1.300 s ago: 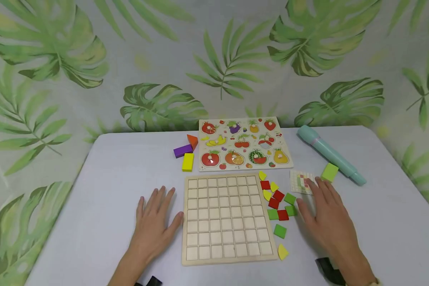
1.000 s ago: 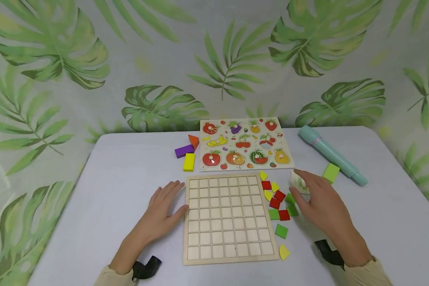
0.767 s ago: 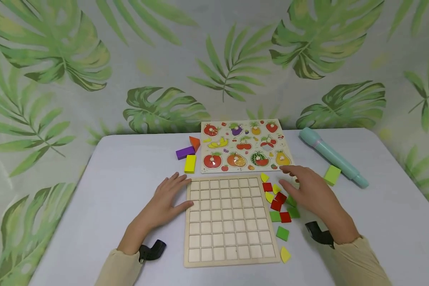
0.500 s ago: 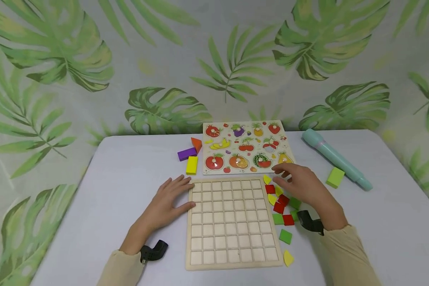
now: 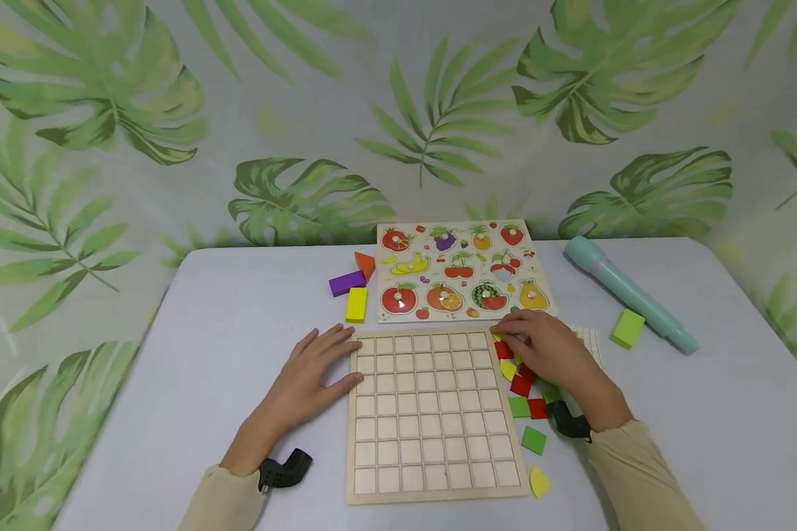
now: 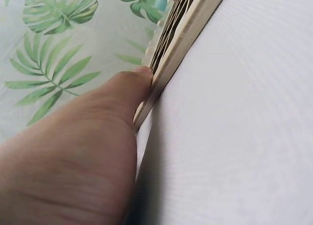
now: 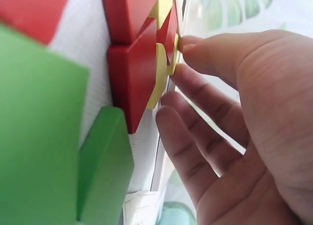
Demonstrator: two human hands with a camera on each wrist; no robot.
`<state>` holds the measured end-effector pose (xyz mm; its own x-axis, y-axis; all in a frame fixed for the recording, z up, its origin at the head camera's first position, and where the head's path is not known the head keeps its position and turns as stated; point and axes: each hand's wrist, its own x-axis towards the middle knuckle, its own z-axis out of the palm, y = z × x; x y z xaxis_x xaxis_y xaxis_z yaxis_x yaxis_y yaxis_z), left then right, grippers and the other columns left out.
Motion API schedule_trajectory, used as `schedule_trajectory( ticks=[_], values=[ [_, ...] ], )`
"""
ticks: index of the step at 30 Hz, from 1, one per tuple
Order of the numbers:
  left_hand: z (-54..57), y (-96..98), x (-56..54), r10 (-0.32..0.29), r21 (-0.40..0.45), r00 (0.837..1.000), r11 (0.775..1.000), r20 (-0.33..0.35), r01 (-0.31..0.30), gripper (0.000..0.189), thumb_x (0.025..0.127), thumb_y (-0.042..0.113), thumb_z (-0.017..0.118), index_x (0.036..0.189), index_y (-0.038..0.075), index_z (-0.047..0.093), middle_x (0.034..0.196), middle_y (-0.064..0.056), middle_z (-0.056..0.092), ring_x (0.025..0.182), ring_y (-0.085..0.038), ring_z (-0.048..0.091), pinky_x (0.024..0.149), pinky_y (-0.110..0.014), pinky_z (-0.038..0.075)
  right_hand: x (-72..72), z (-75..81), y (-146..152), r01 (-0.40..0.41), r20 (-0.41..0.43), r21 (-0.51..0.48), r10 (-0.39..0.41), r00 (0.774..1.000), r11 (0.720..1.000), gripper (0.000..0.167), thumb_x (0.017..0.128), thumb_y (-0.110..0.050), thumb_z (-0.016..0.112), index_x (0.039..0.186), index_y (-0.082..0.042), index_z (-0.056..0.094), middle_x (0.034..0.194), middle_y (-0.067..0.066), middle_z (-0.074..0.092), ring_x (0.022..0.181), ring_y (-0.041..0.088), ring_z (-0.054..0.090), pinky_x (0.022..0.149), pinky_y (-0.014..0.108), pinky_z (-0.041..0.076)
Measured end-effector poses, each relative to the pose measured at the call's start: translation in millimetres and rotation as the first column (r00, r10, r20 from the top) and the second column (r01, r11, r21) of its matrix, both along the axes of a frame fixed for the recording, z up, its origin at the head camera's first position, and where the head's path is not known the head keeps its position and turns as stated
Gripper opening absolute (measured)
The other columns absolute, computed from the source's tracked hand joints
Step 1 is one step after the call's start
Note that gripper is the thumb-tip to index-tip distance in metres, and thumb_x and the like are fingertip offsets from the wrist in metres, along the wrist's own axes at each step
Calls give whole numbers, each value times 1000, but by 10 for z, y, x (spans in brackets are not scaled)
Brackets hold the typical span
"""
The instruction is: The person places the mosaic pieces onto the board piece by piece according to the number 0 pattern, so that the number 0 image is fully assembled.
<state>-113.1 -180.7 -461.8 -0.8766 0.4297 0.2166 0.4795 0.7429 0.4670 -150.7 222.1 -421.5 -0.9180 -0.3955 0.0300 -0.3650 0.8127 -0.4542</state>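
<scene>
A square wooden grid board (image 5: pixel 438 497) lies on the white table. My left hand (image 5: pixel 304 382) rests at its left edge, fingers straight, thumb touching the rim; the left wrist view shows this thumb (image 6: pixel 132 85) on the board's side. At the board's top right corner my right hand (image 5: pixel 553 352) pinches a yellow quarter-round tile (image 7: pixel 175 56) between thumb and forefinger. Below that hand lie loose tiles along the board's right edge: red squares (image 5: pixel 521 385), green squares (image 5: pixel 534 440) and more yellow quarter-rounds (image 5: pixel 540 481). Some are partly hidden by the hand.
Behind the board lies a fruit knob puzzle (image 5: pixel 432 273). Yellow (image 5: pixel 356 305), purple (image 5: pixel 347 283) and orange (image 5: pixel 365 265) blocks sit left of it. A pattern card (image 5: pixel 590 344), a light green block (image 5: pixel 627 329) and a teal tube (image 5: pixel 627 291) lie to the right.
My right hand has moved left from the pattern card to the tiles and taken hold of a yellow one. My left hand has slid up and right against the board's edge.
</scene>
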Motion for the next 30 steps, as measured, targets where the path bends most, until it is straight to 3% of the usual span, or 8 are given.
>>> schedule_trajectory(
  ticks=[4,9,17,30],
  values=[
    [15,3,-2,1,4,1000,1000,7,-1,57,93,42,76,141,15,63,157,-5,51,151,-27,39,128,-55,20,-8,7,-14,39,-22,37,-38,999,999,22,95,-14,73,117,-9,78,121,12,73,122,39,61,106,60,49],
    [44,12,2,4,1,1000,1000,20,-4,56,93,42,75,141,15,63,157,-4,50,152,-26,38,129,-54,19,-17,20,-5,82,-30,52,-80,996,995,19,94,-15,75,111,-8,79,113,12,75,111,36,65,100,57,54],
    [39,11,16,2,-16,999,1000,50,-1,63,91,47,74,144,15,61,159,-3,48,154,-26,34,129,-54,16,-12,22,-9,135,13,38,-135,991,990,28,94,-17,75,120,-6,75,105,10,73,90,25,61,82,47,57],
    [30,3,5,-14,-47,1000,999,24,15,67,91,49,73,147,14,58,161,-3,47,154,-25,34,128,-54,18,-17,31,-17,166,54,36,-168,984,986,34,94,-20,75,123,-5,71,107,11,71,92,26,64,82,48,58]
  ],
)
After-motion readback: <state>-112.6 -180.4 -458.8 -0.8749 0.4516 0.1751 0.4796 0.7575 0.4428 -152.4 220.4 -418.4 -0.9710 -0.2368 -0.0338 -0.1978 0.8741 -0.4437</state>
